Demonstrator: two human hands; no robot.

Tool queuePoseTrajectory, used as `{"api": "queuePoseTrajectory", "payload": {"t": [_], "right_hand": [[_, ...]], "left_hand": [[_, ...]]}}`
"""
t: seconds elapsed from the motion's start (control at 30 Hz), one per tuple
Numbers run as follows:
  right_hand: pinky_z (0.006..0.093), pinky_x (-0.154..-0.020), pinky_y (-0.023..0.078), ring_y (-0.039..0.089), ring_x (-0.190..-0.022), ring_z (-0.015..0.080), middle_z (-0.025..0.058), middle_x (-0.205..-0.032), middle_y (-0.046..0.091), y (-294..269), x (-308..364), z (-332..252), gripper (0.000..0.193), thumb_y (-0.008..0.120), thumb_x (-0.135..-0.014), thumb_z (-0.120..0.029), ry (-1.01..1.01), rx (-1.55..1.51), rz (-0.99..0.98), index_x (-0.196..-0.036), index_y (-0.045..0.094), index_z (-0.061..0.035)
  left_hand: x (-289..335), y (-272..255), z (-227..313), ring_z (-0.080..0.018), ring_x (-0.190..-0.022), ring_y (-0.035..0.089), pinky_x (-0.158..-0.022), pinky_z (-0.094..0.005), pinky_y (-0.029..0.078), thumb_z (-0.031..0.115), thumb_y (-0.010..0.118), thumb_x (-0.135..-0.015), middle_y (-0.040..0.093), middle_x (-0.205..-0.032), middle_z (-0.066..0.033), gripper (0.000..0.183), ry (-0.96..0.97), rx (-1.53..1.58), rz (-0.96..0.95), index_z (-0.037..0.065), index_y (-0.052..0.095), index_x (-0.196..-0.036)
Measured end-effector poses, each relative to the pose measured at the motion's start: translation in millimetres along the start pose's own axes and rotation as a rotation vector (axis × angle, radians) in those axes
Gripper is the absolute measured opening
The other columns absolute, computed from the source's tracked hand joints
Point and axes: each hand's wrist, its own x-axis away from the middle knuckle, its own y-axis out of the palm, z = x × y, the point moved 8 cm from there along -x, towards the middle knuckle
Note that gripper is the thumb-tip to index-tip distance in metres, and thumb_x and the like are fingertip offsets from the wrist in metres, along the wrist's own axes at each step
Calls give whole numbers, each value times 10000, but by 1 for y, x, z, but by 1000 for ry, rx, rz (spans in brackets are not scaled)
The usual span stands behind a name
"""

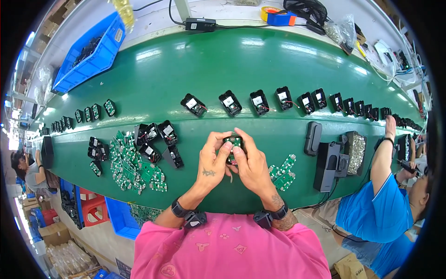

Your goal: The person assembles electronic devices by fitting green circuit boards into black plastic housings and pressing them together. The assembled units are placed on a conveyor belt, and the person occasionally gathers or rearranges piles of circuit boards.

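Observation:
Both hands meet over the green bench in front of my chest. My left hand (214, 156) and my right hand (252, 162) grip a small black housing with a green circuit board (233, 141) at its top. Both thumbs press on the board's face, while the fingers wrap the sides and hide most of the housing. Left of my hands lies a heap of loose green circuit boards (132, 162). Several black housings (149, 152) with wires inside rest against that heap. A smaller group of circuit boards (285, 173) is beside my right wrist.
A row of open black housings (230, 103) runs along the green bench (195, 60) beyond my hands. At right are a black box-shaped device (327, 166) and a tray of small metal parts (356, 153). A co-worker in blue (376, 204) reaches over the bench. A blue bin (88, 56) stands far left.

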Motion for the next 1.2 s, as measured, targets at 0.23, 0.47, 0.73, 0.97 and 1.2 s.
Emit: {"api": "queuePoseTrajectory", "payload": {"t": [0.23, 0.47, 0.73, 0.97, 1.2], "right_hand": [[303, -702, 546, 622, -766, 132, 80, -891, 635, 27, -8, 7, 366, 512, -1029, -163, 52, -224, -73, -1377, 491, -54], [259, -741, 545, 600, -899, 93, 47, -1072, 621, 71, -24, -1, 350, 491, -1033, -103, 76, -335, -131, -1382, 487, -65], [292, -596, 480, 591, -644, 124, 58, -808, 629, 44, -13, -22, 314, 687, -919, -143, -36, 119, -53, -1178, 641, 29], [315, -615, 485, 606, -666, 207, 100, -807, 624, -49, 45, -3, 193, 699, -877, -69, -106, 396, 273, -1051, 683, 12], [395, -775, 486, 581, -913, 286, 116, -958, 596, -107, 86, 20, 260, 771, -777, -63, -42, 740, 373, -1024, 694, -37]], "left_hand": [[8, -22, 10, -146, -628, 681, -451, -249, 549, 114, 529, -1028, 674, -998, -150, 251, 120, 67, 90, 0, 529, -1251], [11, -63, 27, -131, -671, 679, -463, -254, 552, 99, 552, -1009, 686, -1064, -141, 227, 218, -59, 229, -7, 580, -1209], [-86, -206, 80, -216, -516, 667, -461, -318, 546, 180, 489, -1027, 643, -879, -135, 275, 176, -548, 322, 68, 462, -1276], [-156, -279, 45, -441, -886, 688, -770, -525, 544, 265, 485, -1012, 684, -931, -254, 336, 219, -1400, 463, 154, 518, -1327], [-111, -162, 84, -444, -1108, 606, -935, -522, 495, 413, 677, -879, 606, -1262, -220, 638, 467, -1518, 177, 26, 506, -1356]]}}
